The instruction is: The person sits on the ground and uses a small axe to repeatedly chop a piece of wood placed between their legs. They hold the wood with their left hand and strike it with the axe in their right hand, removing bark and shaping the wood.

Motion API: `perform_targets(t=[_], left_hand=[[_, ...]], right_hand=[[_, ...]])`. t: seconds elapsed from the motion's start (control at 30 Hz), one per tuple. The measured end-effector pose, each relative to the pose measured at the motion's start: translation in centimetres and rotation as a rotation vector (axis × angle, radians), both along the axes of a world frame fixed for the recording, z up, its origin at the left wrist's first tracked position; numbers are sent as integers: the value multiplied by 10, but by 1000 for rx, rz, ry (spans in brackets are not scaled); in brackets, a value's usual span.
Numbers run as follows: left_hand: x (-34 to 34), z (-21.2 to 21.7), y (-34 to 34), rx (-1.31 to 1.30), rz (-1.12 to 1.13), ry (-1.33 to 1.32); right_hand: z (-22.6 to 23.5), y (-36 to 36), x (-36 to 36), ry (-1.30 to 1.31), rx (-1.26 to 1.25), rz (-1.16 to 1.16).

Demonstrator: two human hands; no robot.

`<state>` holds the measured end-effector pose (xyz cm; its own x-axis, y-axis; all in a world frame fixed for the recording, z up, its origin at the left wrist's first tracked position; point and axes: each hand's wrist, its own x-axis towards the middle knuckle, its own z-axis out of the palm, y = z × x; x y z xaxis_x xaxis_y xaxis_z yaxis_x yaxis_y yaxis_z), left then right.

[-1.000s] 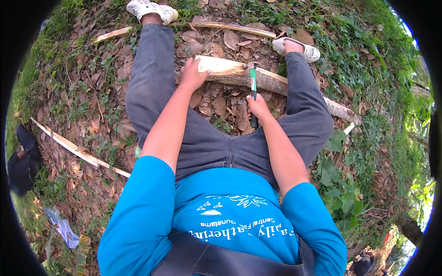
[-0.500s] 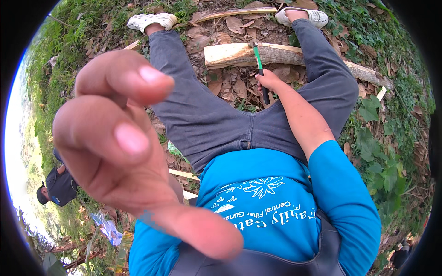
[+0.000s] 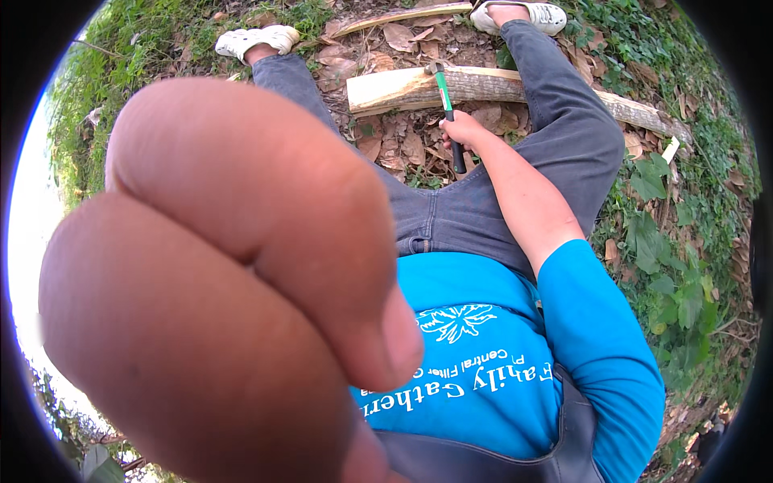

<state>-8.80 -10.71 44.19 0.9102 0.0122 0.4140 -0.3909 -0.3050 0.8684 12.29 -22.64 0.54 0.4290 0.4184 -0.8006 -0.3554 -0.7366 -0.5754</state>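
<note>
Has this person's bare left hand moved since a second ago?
Yes: the bare left hand has left the pale end of the long bark-covered log and come up close to the camera.

The log [image 3: 475, 88] lies crosswise, passing under the right leg [image 3: 560, 109]. Beyond it, a strip [image 3: 394, 18] lies between the left shoe [image 3: 258, 42] and right shoe [image 3: 543, 18]. Leaves [image 3: 411, 149] lie on its near side. The hammer [image 3: 445, 101] is in the right grip [image 3: 465, 131], head over the log; the left grip [image 3: 233, 266] fills the left foreground.
</note>
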Motion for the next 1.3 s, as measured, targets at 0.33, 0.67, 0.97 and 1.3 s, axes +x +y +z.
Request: perform_targets(t=[0.33,0.67,0.97,1.3], left_hand=[[22,-17,-16,-105,20,-43],[43,-36,-9,-159,40,-29],[106,-131,50,209,396,90],[48,-438,177,900,314,1355]], right_hand=[[-39,-3,11,-6,64,42],[-38,15,12,56,-1,82],[-25,7,15,154,-53,8],[-22,18,12,119,-110,54]])
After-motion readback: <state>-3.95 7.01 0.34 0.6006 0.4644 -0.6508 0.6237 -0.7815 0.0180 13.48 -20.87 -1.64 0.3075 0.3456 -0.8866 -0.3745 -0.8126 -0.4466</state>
